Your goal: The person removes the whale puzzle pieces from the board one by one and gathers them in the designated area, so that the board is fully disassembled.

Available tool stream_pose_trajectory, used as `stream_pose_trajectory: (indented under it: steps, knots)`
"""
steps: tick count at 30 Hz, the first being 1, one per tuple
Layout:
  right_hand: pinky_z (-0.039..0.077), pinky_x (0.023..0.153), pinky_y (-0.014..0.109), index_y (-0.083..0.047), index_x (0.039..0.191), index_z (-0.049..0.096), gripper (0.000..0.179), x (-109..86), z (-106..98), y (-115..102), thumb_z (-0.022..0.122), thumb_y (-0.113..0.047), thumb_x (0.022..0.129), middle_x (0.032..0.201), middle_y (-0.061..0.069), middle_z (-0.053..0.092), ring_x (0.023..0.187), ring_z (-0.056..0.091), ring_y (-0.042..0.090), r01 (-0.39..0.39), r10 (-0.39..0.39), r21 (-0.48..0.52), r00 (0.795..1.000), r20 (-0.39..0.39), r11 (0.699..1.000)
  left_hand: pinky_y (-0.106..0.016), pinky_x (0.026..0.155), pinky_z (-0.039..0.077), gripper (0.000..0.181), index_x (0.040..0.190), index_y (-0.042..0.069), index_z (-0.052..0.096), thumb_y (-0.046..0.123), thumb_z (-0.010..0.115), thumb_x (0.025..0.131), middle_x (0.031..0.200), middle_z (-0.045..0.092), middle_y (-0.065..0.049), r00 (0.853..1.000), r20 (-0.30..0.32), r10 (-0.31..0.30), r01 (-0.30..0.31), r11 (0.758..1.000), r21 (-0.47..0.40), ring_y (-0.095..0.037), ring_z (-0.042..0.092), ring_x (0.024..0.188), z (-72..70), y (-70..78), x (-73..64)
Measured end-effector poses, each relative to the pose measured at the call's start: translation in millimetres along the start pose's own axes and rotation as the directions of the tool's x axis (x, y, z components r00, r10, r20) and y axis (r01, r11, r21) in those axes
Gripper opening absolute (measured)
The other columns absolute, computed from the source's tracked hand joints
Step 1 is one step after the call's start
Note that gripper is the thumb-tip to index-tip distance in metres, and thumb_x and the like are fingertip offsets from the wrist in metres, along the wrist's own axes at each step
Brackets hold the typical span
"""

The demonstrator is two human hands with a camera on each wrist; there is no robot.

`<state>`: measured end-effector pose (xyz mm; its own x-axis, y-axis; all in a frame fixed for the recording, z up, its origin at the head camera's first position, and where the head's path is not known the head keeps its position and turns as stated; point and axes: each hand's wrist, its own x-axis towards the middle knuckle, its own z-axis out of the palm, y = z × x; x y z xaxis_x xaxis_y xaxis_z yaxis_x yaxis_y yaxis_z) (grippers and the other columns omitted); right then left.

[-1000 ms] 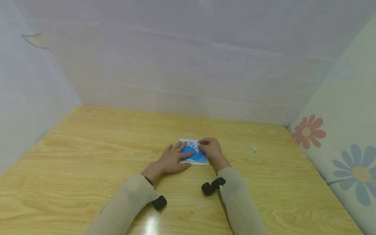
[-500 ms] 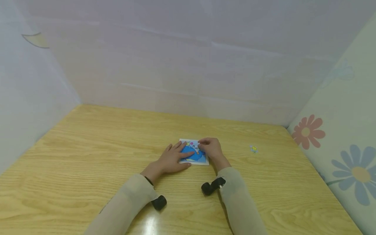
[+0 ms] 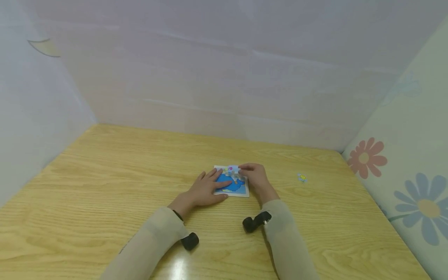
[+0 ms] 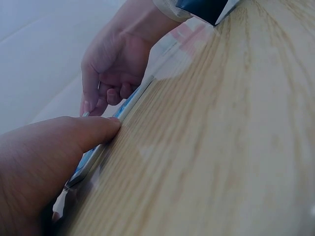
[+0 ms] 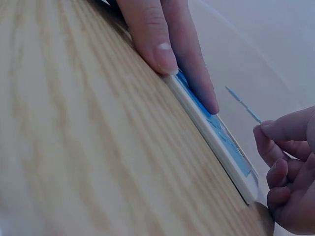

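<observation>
A small jigsaw puzzle with a blue picture and a white frame [image 3: 239,195] lies on the table. My left hand [image 3: 206,191] rests on it with spread, straight fingers, its thumb along the near edge. Over the puzzle's far right part, my right hand [image 3: 256,178] pinches a thin light-blue puzzle piece [image 3: 232,168] with a pink mark on it, between thumb and forefinger. In the right wrist view that puzzle piece [image 5: 243,104] is edge-on, raised clear of the frame. Beneath it, a greyish bare patch shows in the puzzle.
A loose puzzle piece [image 3: 302,177] with a yellow flower lies to the right on the wooden table [image 3: 140,163]. Pale cloth walls stand behind and at both sides, the right one printed with flowers [image 3: 367,157]. A dark wrist camera sits on each sleeve.
The pinched puzzle piece has come up out of the frame, baring the patch below it. My right hand has shifted slightly to the right; the left hand has stayed put.
</observation>
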<state>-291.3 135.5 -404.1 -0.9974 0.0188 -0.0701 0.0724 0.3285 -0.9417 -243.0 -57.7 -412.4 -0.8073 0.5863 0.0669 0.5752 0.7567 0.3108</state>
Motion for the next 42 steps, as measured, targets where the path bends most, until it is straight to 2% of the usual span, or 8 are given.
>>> stream_pose_trajectory:
  steps: [2, 7, 9, 15, 18, 29, 36, 42]
  knots:
    - [0.039, 0.084, 0.034, -0.001, 0.091, 0.066, 0.015, 0.7, -2.1, -0.2, 0.061, -0.003, 0.078, 0.1, 0.011, 0.058, 0.097, 0.049, 0.022, -0.032, 0.032, 0.042, 0.999, 0.009, 0.999, -0.052, 0.096, 0.007, 0.05, 0.13, 0.031, 0.039, 0.051, 0.041, 0.084, 0.141, 0.016, -0.011, 1.0, -0.002, 0.002, -0.002, 1.0, -0.007, -0.028, 0.007, 0.128, 0.2, 0.4, 0.0]
    - [0.041, 0.075, 0.03, -0.002, 0.092, 0.066, 0.014, 1.0, -8.4, -5.7, 0.061, -0.004, 0.078, 0.097, 0.009, 0.058, 0.09, 0.049, 0.02, -0.076, 0.076, 0.072, 0.997, 0.002, 0.995, -0.051, 0.097, 0.006, 0.05, 0.13, 0.032, 0.038, 0.052, 0.041, 0.084, 0.141, 0.015, -0.011, 1.0, 0.004, 0.0, 0.0, 1.0, -0.011, -0.027, 0.006, 0.128, 0.5, 1.4, 0.6]
    - [0.04, 0.073, 0.03, -0.003, 0.093, 0.065, 0.015, 0.3, -11.0, -9.6, 0.06, -0.005, 0.079, 0.097, 0.009, 0.058, 0.089, 0.048, 0.02, -0.064, 0.064, 0.05, 0.998, 0.004, 0.997, -0.051, 0.097, 0.006, 0.05, 0.13, 0.032, 0.038, 0.052, 0.041, 0.084, 0.141, 0.015, -0.011, 1.0, 0.004, -0.001, 0.001, 1.0, -0.005, -0.027, 0.006, 0.128, 0.8, 1.2, 0.9]
    - [0.036, 0.084, 0.035, -0.003, 0.097, 0.064, 0.017, 0.6, -20.4, -18.9, 0.059, -0.008, 0.081, 0.103, 0.009, 0.058, 0.098, 0.047, 0.021, -0.024, 0.025, -0.025, 0.999, 0.029, 0.999, -0.05, 0.097, 0.006, 0.051, 0.131, 0.033, 0.037, 0.052, 0.041, 0.084, 0.141, 0.015, -0.01, 1.0, 0.006, -0.002, 0.002, 1.0, -0.007, -0.027, 0.006, 0.128, 1.8, -0.4, 1.7]
    - [0.036, 0.086, 0.037, -0.003, 0.099, 0.063, 0.019, 3.2, -27.0, -19.1, 0.059, -0.009, 0.082, 0.106, 0.009, 0.056, 0.1, 0.047, 0.022, -0.022, 0.023, -0.03, 0.999, 0.032, 0.999, -0.05, 0.097, 0.005, 0.051, 0.131, 0.033, 0.037, 0.053, 0.041, 0.084, 0.141, 0.015, -0.01, 1.0, 0.003, -0.003, 0.003, 1.0, -0.015, -0.027, 0.005, 0.128, 1.9, -0.8, 1.7]
    - [0.034, 0.087, 0.041, 0.001, 0.105, 0.059, 0.024, 3.5, -62.7, -9.9, 0.057, -0.01, 0.083, 0.11, 0.013, 0.053, 0.099, 0.047, 0.024, 0.026, -0.025, -0.018, 0.998, 0.055, 1.0, -0.052, 0.096, 0.008, 0.051, 0.13, 0.03, 0.04, 0.051, 0.043, 0.084, 0.14, 0.017, -0.013, 0.999, -0.019, 0.027, -0.027, 0.999, -0.018, -0.029, 0.008, 0.128, 3.1, -0.9, -0.5]
    - [0.032, 0.086, 0.043, 0.003, 0.105, 0.058, 0.026, 1.1, -87.2, -3.1, 0.057, -0.011, 0.083, 0.11, 0.013, 0.051, 0.097, 0.044, 0.024, 0.058, -0.056, -0.022, 0.997, 0.05, 0.998, -0.051, 0.097, 0.007, 0.051, 0.13, 0.031, 0.038, 0.051, 0.042, 0.084, 0.141, 0.016, -0.012, 1.0, -0.02, 0.018, -0.018, 1.0, -0.014, -0.028, 0.007, 0.128, 3.0, -1.3, -0.4]
    - [0.032, 0.082, 0.042, 0.002, 0.108, 0.057, 0.03, 0.5, -108.6, 5.2, 0.058, -0.015, 0.083, 0.117, 0.012, 0.047, 0.091, 0.041, 0.022, 0.018, -0.017, -0.046, 1.0, 0.017, 0.999, -0.051, 0.096, 0.007, 0.051, 0.131, 0.03, 0.038, 0.05, 0.043, 0.084, 0.141, 0.016, -0.012, 1.0, -0.014, 0.025, -0.025, 1.0, -0.017, -0.029, 0.008, 0.128, 2.2, -1.8, -1.0]
